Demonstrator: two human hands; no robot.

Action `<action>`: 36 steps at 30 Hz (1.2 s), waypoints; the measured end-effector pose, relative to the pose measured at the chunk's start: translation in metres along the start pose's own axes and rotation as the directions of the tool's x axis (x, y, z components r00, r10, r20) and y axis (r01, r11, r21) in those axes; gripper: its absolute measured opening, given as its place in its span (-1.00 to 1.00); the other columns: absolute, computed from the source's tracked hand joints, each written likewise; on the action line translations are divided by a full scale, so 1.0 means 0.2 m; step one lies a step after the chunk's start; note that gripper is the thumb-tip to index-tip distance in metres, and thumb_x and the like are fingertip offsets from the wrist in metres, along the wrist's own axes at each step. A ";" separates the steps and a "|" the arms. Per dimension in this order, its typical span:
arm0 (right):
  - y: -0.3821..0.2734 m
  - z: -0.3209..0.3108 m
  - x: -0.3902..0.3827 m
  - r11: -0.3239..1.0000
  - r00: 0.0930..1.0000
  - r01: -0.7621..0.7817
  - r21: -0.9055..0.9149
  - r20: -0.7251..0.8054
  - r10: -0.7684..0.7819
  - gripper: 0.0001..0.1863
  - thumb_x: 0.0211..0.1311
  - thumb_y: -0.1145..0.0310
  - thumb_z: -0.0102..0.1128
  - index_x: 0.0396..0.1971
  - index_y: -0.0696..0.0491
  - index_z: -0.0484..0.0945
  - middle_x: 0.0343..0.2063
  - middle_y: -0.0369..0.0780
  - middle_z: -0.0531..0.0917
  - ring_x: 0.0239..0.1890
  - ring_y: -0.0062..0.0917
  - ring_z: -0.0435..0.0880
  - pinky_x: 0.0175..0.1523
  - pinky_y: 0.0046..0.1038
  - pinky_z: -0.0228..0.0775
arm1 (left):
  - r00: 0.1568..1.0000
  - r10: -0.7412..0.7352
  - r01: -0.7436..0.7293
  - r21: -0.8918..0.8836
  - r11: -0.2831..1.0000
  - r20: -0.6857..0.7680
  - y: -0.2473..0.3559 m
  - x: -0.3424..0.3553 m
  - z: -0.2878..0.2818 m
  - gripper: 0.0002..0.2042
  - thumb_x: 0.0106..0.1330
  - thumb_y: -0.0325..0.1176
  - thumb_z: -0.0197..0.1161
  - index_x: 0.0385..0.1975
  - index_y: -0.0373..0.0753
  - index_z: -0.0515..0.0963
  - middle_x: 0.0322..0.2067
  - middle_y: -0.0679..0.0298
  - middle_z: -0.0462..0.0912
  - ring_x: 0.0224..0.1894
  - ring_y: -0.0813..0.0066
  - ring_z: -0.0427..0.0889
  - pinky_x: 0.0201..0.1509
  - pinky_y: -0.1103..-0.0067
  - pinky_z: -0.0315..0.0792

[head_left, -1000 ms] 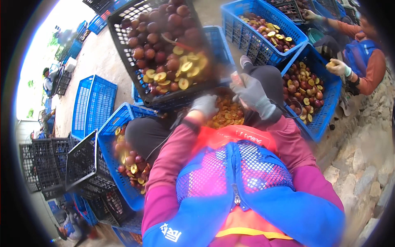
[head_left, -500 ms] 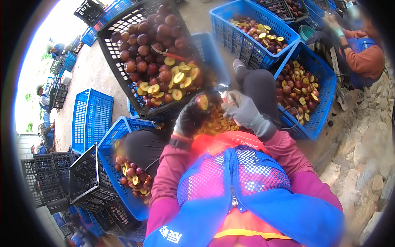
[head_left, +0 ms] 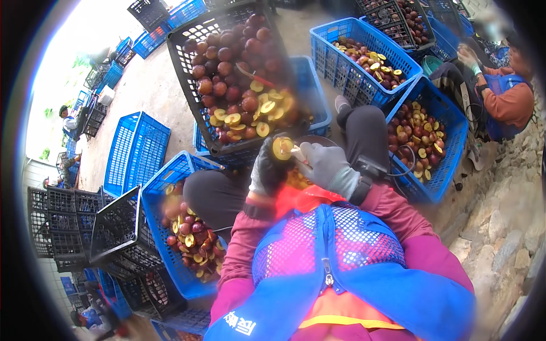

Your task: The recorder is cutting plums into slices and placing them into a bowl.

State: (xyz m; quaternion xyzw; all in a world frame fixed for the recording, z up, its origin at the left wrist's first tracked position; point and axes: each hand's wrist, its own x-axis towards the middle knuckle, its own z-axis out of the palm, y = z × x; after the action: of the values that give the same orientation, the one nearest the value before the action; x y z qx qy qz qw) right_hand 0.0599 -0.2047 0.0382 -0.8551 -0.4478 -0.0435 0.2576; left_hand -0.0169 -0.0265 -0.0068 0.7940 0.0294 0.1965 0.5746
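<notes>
- Your left hand (head_left: 265,173) curls its fingers around a cut plum (head_left: 282,148), close to the black crate's (head_left: 191,88) near edge.
- Your right hand (head_left: 327,163) pinches a small tool (head_left: 296,152) against it.
- Halves (head_left: 266,106) lie nearer; many whole plums (head_left: 224,54) are left uncut.
- Blue crates (head_left: 136,156) stand on pale floor (head_left: 129,94).

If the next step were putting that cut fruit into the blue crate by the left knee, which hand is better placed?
Probably the left hand: it holds the cut fruit and is nearer the blue crate. The right hand is farther away, apparently holding a small tool at the fruit's face.
</notes>
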 end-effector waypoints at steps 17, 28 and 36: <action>-0.06 0.33 -0.08 0.952 0.984 -0.024 0.305 0.176 -0.032 -0.68 0.48 0.12 0.16 -0.24 0.11 0.52 -0.55 0.07 0.69 -0.50 0.01 0.71 -0.33 0.01 0.54 | 0.827 -0.561 0.347 -0.821 0.453 0.041 -0.28 -0.06 0.04 -0.66 0.60 -0.10 0.11 -0.08 -0.30 0.58 -0.25 0.20 0.69 -0.20 0.41 0.68 -0.04 0.47 0.59; 0.02 0.18 0.02 0.172 0.554 -0.812 0.557 0.829 -0.071 -0.84 0.43 0.33 0.28 -0.18 0.07 0.50 -0.68 -0.30 0.54 -0.78 -0.63 0.45 -0.72 -0.52 0.23 | 0.761 -0.644 0.367 -0.868 0.334 0.074 -0.26 -0.02 0.06 -0.58 0.57 0.05 0.11 -0.21 -0.25 0.61 -0.33 0.21 0.67 -0.25 0.36 0.65 -0.04 0.44 0.54; 0.11 0.25 -0.01 0.200 0.626 -0.752 0.628 0.775 -0.081 -0.80 0.42 0.29 0.30 -0.17 0.08 0.54 -0.67 -0.32 0.55 -0.75 -0.65 0.47 -0.70 -0.53 0.24 | 0.659 -0.752 0.394 -0.865 0.309 0.031 -0.35 0.04 0.13 -0.50 0.50 0.19 0.18 -0.23 -0.23 0.62 -0.34 0.18 0.68 -0.33 0.35 0.68 -0.21 0.41 0.62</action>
State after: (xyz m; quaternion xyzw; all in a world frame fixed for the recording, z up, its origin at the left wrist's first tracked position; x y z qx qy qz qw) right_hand 0.0685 -0.1919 -0.0133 -0.5624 -0.2163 0.5994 0.5269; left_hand 0.0125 -0.0243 -0.0770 0.3100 0.3337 0.1126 0.8831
